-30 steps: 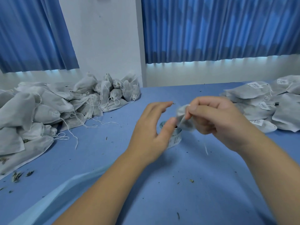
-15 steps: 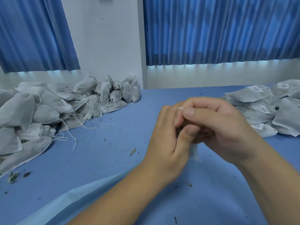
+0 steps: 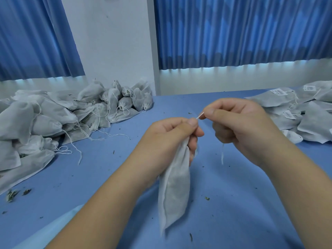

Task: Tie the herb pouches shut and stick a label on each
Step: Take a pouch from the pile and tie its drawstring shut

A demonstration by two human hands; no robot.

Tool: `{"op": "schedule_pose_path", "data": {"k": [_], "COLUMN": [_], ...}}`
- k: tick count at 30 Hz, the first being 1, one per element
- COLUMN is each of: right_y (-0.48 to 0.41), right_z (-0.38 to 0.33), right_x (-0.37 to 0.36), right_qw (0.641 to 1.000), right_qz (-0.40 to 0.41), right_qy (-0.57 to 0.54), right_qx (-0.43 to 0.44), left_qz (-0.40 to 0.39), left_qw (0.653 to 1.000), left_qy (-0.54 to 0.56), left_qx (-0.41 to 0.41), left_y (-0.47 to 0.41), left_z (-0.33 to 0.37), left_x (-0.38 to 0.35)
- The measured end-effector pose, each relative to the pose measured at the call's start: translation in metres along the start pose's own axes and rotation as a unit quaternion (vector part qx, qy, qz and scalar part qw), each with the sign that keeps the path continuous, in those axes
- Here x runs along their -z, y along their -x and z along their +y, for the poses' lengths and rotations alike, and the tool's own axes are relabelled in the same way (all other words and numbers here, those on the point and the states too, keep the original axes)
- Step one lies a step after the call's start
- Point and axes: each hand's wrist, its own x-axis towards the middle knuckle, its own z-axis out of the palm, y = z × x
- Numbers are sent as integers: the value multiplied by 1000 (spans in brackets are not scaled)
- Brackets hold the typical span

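Observation:
A white fabric herb pouch (image 3: 174, 187) hangs down above the blue table, gripped at its gathered neck by my left hand (image 3: 168, 135). Its white drawstring (image 3: 200, 115) runs taut from my left thumb to my right hand (image 3: 237, 124), which pinches it between thumb and forefinger. A loose end of the string (image 3: 222, 155) dangles below my right hand.
A big heap of unlabelled pouches (image 3: 59, 119) with trailing strings fills the left side of the blue table (image 3: 100, 177). Labelled flat pouches (image 3: 303, 115) are stacked at the right edge. Herb crumbs (image 3: 12, 194) lie scattered on the cloth. Blue curtains hang behind.
My hands, pressed together at the pouch's neck, have drawn apart, stretching the string between them. The pouch now hangs full length from my left hand.

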Motion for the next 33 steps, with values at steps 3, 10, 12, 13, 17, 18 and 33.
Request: {"op": "schedule_pose_path", "data": {"k": [3, 10, 12, 13, 17, 18, 33], "right_y": [-2, 3, 7, 9, 14, 14, 6], "right_z": [8, 18, 14, 10, -3, -4, 9], "right_x": [-1, -26, -29, -28, -19, -15, -9], "right_qw": [999, 985, 976, 972, 978, 980, 966], "right_qz": [41, 52, -1, -24, -47, -39, 16], "right_qy": [19, 163, 217, 234, 203, 191, 256], "right_qx": [-13, -15, 0, 5, 18, 25, 1], "left_qz": [-10, 73, 112, 119, 36, 1, -122], "left_qw": [997, 991, 993, 993, 995, 993, 952], "left_qy": [64, 105, 24, -12, -81, -95, 187], "left_qx": [36, 35, 30, 26, 54, 71, 208], "left_y": [-1, -5, -6, -5, -2, -2, -5], "left_z": [-2, -10, -11, -11, -4, -4, -7], "left_x": [8, 9, 11, 12, 17, 18, 16]}}
